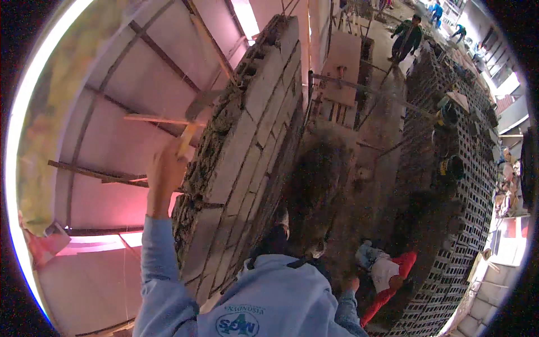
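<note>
My left hand [166, 169] is raised beside the block wall, its fingers closed round the yellowish handle of a trowel. The trowel's grey blade [202, 104] is tilted up over the rough wall top and looks a little blurred. Rough grey mortar [216, 135] covers the top of the wall [247, 151], which is built of pale blocks with dark joints. Down at my right side hangs my right hand [352, 284]; it shows small and dim, and its fingers cannot be made out.
Pinkish sheeting with wooden battens [163, 62] rises left of the wall. At right stands a long stack of hollow bricks [466, 224] with dark buckets [451, 167] beside it. A metal pole [359, 85] crosses ahead. One person [407, 39] is farther off; another [387, 275] is low at right.
</note>
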{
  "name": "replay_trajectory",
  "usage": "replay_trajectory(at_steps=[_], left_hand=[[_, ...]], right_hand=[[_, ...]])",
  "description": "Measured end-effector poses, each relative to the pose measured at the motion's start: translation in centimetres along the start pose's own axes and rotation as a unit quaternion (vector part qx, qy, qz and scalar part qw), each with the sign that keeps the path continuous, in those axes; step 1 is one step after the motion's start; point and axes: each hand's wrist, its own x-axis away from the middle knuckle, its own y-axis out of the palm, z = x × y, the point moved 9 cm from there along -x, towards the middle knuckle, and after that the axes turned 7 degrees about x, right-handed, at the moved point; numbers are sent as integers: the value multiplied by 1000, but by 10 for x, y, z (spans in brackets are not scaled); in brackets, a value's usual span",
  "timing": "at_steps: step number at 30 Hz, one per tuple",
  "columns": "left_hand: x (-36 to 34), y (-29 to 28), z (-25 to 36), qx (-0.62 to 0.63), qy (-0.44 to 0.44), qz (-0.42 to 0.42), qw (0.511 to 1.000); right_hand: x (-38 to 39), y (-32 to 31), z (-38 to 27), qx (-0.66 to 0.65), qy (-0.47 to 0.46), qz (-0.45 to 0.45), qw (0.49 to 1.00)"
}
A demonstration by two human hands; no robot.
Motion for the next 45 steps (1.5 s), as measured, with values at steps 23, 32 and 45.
replay_trajectory(at_steps=[23,32,45], left_hand=[[32,16,-28,-56,51,37,996],[41,-26,11,-136,84,-30,987],[-35,21,26,-174,148,-113,967]], right_hand=[[-96,-98,-26,-78,-10,-124,989],[-67,-26,-2,-38,-17,-203,978],[-31,50,13,-44,-76,-116,989]])
